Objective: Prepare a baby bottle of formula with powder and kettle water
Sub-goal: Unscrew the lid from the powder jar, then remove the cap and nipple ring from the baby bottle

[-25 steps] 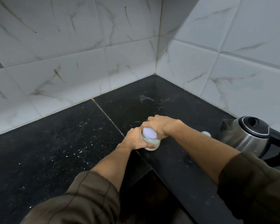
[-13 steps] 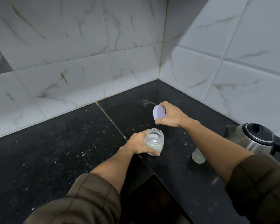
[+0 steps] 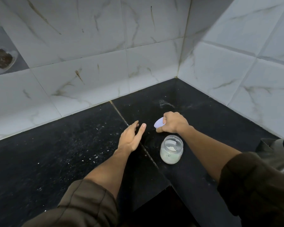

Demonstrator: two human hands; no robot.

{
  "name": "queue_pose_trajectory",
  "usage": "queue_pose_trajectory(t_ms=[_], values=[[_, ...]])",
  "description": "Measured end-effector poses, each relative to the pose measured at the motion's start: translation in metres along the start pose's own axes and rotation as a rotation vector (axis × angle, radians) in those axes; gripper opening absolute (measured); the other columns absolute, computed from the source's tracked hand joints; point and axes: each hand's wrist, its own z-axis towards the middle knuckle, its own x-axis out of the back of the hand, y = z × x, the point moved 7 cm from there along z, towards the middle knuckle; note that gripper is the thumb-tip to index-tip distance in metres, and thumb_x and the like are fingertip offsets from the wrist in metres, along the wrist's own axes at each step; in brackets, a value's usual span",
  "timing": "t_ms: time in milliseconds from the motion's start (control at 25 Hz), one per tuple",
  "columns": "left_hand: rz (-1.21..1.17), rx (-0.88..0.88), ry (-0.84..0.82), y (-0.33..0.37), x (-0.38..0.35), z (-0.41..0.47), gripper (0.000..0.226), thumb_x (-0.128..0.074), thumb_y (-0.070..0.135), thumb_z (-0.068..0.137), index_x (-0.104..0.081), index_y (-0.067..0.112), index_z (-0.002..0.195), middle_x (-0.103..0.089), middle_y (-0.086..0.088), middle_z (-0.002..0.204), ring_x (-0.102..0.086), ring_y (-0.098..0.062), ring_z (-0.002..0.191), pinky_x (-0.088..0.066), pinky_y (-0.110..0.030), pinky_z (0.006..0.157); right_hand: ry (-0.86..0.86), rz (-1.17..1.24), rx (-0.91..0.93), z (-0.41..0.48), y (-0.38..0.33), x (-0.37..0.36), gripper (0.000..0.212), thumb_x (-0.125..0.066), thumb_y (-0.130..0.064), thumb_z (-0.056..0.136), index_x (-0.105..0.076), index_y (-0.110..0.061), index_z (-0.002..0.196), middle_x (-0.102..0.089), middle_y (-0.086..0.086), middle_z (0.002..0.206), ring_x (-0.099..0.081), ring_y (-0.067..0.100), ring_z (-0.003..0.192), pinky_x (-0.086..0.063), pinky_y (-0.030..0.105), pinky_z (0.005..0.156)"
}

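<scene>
Parking lid [image 3: 159, 124] behind powder jar [image 3: 171, 149], probably
gripping it in right hand [image 3: 172, 122], nearest the jar; holding left hand [image 3: 131, 138] open, empty, jar's left

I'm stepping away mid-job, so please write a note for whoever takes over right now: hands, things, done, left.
Left hand: open, holds nothing, left of the powder jar.
Right hand: grips the lid low behind the jar.
Powder jar: uncapped, upright on the counter, powder inside.
Kettle: right edge, partly hidden. No bottle in view.
Done: jar opened.
Left: powder into bottle, add kettle water, close.
</scene>
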Motion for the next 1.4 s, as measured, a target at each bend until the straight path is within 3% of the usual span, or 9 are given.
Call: queue_pose_trajectory(t_ms=[160,440,600,880,1080,1200,1400], values=[[0.053,-0.003,0.023,-0.012,-0.003,0.017,0.080,-0.031,0.076,0.100,-0.046,0.022,0.157,-0.054,0.004,0.155,-0.049,-0.019,0.142,-0.038,-0.045,0.119,-0.117,-0.200,0.015,0.024,-0.015,-0.038,0.054,-0.085,-0.057,0.071,-0.059,-0.020,0.100,-0.068,0.001,0.106,-0.065,0.024,0.102,-0.047,0.034,0.082],[0.115,-0.024,0.050,-0.014,-0.017,0.035,0.066,-0.034,0.063,0.106,-0.052,0.020,0.152,-0.056,0.001,0.153,-0.046,-0.020,0.144,-0.038,-0.043,0.118,-0.268,-0.322,0.002,0.047,-0.014,-0.064,0.070,-0.087,-0.058,0.069,-0.058,-0.018,0.119,-0.060,0.001,0.105,-0.059,0.025,0.101,-0.044,0.039,0.088],[0.154,-0.048,0.052,-0.005,-0.017,0.040,0.065,-0.032,0.062,0.107,-0.051,0.020,0.153,-0.055,-0.001,0.153,-0.046,-0.021,0.145,-0.037,-0.043,0.118,-0.307,-0.278,-0.012,0.046,-0.005,-0.058,0.060,-0.088,-0.054,0.071,-0.059,-0.020,0.111,-0.065,0.004,0.114,-0.062,0.028,0.109,-0.048,0.044,0.098],[0.193,-0.216,0.052,0.065,-0.026,0.039,0.063,-0.034,0.059,0.108,-0.050,0.019,0.153,-0.055,-0.002,0.153,-0.047,-0.021,0.143,-0.039,-0.042,0.117,-0.058,-0.097,-0.051,0.014,0.021,0.017,0.028,-0.081,-0.044,0.081,-0.067,-0.021,0.089,-0.070,0.004,0.102,-0.066,0.026,0.098,-0.056,0.042,0.089],[0.184,-0.430,0.012,0.158,-0.066,0.020,0.056,-0.042,0.051,0.108,-0.052,0.018,0.151,-0.060,-0.003,0.147,-0.051,-0.023,0.138,-0.042,-0.041,0.114,0.222,-0.039,-0.121,-0.040,0.071,0.087,0.017,-0.070,-0.034,0.088,-0.061,-0.026,0.076,-0.072,0.003,0.098,-0.068,0.029,0.096,-0.056,0.038,0.082],[0.142,-0.529,-0.051,0.208,-0.100,-0.004,0.053,-0.045,0.046,0.108,-0.052,0.017,0.151,-0.061,-0.001,0.145,-0.053,-0.022,0.136,-0.042,-0.039,0.113,0.346,-0.032,-0.153,-0.078,0.109,0.121,0.013,-0.064,-0.030,0.090,-0.061,-0.026,0.078,-0.072,0.004,0.097,-0.066,0.029,0.095,-0.053,0.035,0.076],[0.105,-0.609,-0.177,0.259,-0.152,-0.046,0.049,-0.051,0.034,0.107,-0.051,0.016,0.152,-0.062,0.000,0.143,-0.055,-0.021,0.133,-0.042,-0.040,0.114,0.481,0.043,-0.268,-0.134,0.174,0.154,0.012,-0.065,-0.029,0.094,-0.070,-0.019,0.088,-0.074,0.007,0.096,-0.067,0.029,0.094,-0.056,0.037,0.081]])
